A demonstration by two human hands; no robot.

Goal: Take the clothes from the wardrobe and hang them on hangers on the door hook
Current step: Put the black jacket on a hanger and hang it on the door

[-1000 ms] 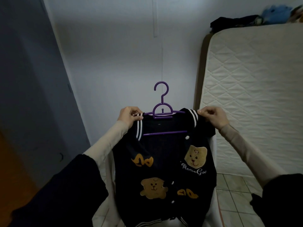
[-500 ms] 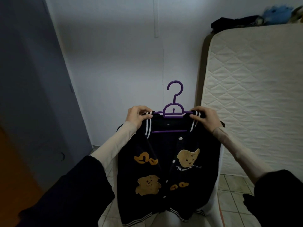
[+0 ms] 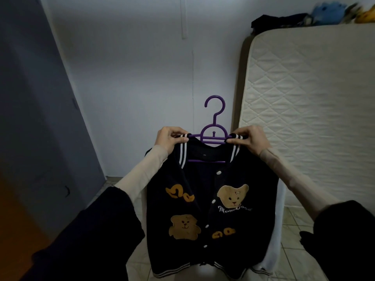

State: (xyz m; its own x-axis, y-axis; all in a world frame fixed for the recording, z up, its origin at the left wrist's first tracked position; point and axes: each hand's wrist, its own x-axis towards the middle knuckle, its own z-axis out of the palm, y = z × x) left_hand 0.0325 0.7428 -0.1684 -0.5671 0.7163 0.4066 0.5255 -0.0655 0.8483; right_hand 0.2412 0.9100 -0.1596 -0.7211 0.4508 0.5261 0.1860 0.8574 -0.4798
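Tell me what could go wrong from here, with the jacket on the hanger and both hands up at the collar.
1. The left hand and right hand pinch only the striped collar of the jacket where it lies over the purple hanger; a slack grip could let a shoulder slide off.
2. The front looks unbuttoned at the top, so it may slip.
3. No door hook is in view, so the hanger's hook must be carried there unsupported.

hanger point(image 3: 214, 136) arms hidden inside jacket point(image 3: 211, 209)
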